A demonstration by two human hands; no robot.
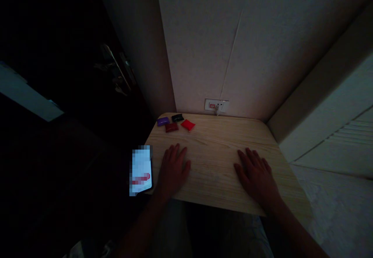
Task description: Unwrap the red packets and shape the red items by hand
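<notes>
My left hand (174, 169) rests palm down on the light wooden table (212, 161), fingers spread, holding nothing. Just left of it, at the table's edge, a phone (142, 168) shows a bright, pixelated screen. Over on the right side my right hand (254, 172) also lies flat with its fingers apart and nothing in it. Beyond my left hand, near the far left corner, are small shiny pillow-shaped packets: a purple packet (163, 121), a black packet (177, 117), a dark red packet (171, 127) and a bright red packet (188, 125). Neither hand touches them.
A wall socket (216, 105) with a plug in it sits just above the table's back edge. On the left is a dark door with a metal handle (116, 69). A pale panelled surface (335, 133) stands at the right. The room is dim.
</notes>
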